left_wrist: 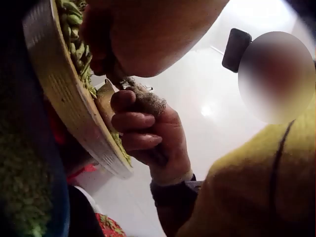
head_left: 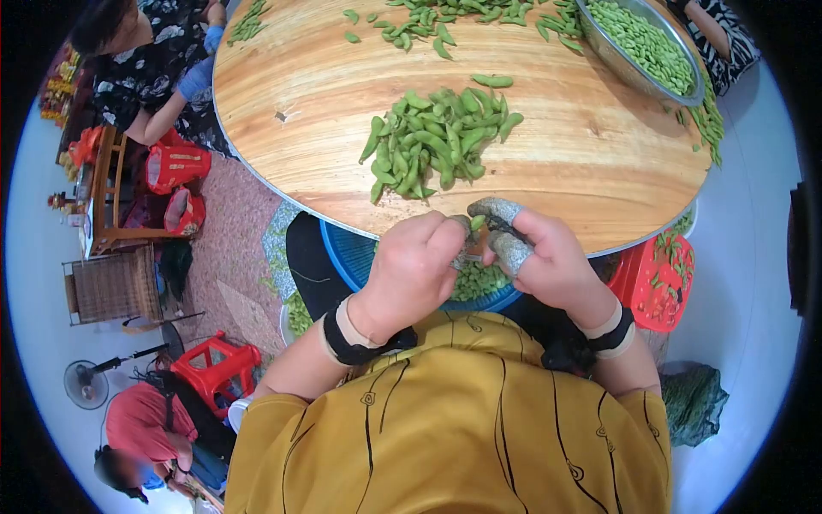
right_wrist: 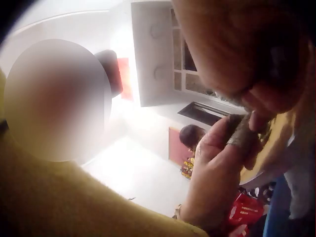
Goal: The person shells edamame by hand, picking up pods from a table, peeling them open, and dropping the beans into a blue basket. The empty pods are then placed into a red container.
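Observation:
Over the table's near edge, my left hand (head_left: 415,265) pinches a green soybean pod (head_left: 477,222) between thumb and fingertips. My right hand (head_left: 548,257) meets it from the other side, its curled fingers at the pod; grey covers wrap its thumb and forefinger. The left wrist view shows this right hand (left_wrist: 153,131) with fingers bent. A covered finger of the left hand (right_wrist: 217,153) appears in the right wrist view. Below both hands is a blue basket (head_left: 338,257) with shelled green beans (head_left: 479,281). A heap of soybean pods (head_left: 441,141) lies just ahead on the wooden table (head_left: 300,128).
A metal bowl (head_left: 591,38) of shelled beans stands at the table's far right, with more pods (head_left: 437,17) along the far side. Beside me on the right is a red stool (head_left: 629,278) with scraps on it. Another person with blue gloves (head_left: 197,79) sits at the left.

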A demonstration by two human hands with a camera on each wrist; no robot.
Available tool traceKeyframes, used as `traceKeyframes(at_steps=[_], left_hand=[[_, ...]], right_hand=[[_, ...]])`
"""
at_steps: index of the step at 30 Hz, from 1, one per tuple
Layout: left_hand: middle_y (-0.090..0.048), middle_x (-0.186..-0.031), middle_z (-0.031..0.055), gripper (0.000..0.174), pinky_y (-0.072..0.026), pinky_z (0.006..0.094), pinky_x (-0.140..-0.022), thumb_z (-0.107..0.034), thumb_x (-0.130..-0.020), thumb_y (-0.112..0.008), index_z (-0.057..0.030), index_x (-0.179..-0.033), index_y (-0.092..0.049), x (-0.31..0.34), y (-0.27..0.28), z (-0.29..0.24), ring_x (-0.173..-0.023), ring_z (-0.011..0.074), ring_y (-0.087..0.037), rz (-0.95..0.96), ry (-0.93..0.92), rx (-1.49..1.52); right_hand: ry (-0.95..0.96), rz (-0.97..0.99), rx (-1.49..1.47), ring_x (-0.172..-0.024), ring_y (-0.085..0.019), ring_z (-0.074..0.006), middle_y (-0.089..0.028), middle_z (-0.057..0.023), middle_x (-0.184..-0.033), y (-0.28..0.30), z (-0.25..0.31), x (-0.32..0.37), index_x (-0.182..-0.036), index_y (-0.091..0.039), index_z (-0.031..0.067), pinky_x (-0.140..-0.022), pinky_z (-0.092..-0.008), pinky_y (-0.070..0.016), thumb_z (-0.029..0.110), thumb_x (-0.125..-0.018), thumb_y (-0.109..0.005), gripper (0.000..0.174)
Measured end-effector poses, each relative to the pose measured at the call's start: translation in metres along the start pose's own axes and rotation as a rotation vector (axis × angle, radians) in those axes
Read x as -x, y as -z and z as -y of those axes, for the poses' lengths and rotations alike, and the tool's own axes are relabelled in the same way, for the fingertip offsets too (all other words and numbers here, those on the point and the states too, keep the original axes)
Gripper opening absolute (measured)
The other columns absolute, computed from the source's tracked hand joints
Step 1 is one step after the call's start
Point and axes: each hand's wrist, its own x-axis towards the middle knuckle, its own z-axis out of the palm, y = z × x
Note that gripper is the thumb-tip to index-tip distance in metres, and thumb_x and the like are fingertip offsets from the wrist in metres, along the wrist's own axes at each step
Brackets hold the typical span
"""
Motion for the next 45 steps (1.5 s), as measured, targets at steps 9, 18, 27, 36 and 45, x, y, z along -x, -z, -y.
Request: traceKeyframes(at_steps=[9, 18, 27, 36, 45], left_hand=[[-0.048, -0.067, 0.0040, 0.024, -0.0305, 0.0245, -0.051, -0.023, -0.095, -0.053, -0.0033, -0.108, -0.053, 0.019, -0.015, 0.031, -0.052, 0.0085, -0.038, 0.406, 0.603, 2.132], [-0.050, -0.066, 0.0012, 0.025, -0.0291, 0.0220, -0.046, -0.018, -0.092, -0.057, 0.0007, -0.109, -0.059, 0.036, -0.005, 0.028, -0.049, 0.0086, -0.039, 0.488, 0.792, 1.897], [-0.049, -0.062, 0.0004, 0.019, -0.0318, 0.0243, -0.047, -0.011, -0.090, -0.051, 0.0017, -0.101, -0.060, 0.048, 0.000, 0.032, -0.050, 0.0106, -0.041, 0.508, 0.749, 1.707], [-0.062, -0.070, 0.0075, 0.015, -0.0459, 0.0276, -0.056, -0.006, -0.085, -0.059, -0.0019, -0.099, -0.063, 0.086, 0.049, 0.036, -0.061, 0.0128, -0.059, 0.162, 0.657, 0.693], [-0.063, -0.092, 0.0190, 0.030, -0.0502, 0.0427, -0.071, -0.010, -0.080, -0.064, -0.0023, -0.109, -0.060, 0.157, 0.073, 0.076, -0.082, 0.0384, -0.061, -0.027, 0.774, -0.515]], right_hand=[[0.402, -0.026, 0.354, -0.071, -0.059, -0.0099, -0.063, -0.0029, -0.086, -0.012, -0.008, 0.001, -0.117, -0.059, 0.0022, -0.066, -0.0259, -0.0499, 0.005, -0.087, -0.059, 0.029], [0.288, -0.005, 0.369, -0.062, -0.058, -0.0151, -0.062, -0.0066, -0.074, -0.019, 0.002, 0.004, -0.095, -0.064, 0.0030, -0.059, -0.0257, -0.0470, 0.007, -0.078, -0.069, 0.018], [0.290, 0.182, 0.491, -0.061, -0.058, -0.0286, -0.061, -0.0127, -0.072, -0.034, 0.009, -0.006, -0.086, -0.060, 0.0041, -0.057, -0.0322, -0.0478, 0.013, -0.071, -0.072, 0.021], [0.533, 0.099, 0.679, -0.071, -0.062, -0.0297, -0.064, -0.0128, -0.083, -0.040, 0.019, -0.012, -0.094, -0.064, 0.0036, -0.065, -0.0363, -0.0506, 0.010, -0.074, -0.068, 0.021], [0.368, -0.382, 0.891, -0.077, -0.061, -0.0348, -0.062, -0.0175, -0.084, 0.000, 0.002, -0.051, -0.099, -0.063, 0.0033, -0.067, -0.0391, -0.0488, 0.008, -0.075, -0.067, 0.024]])
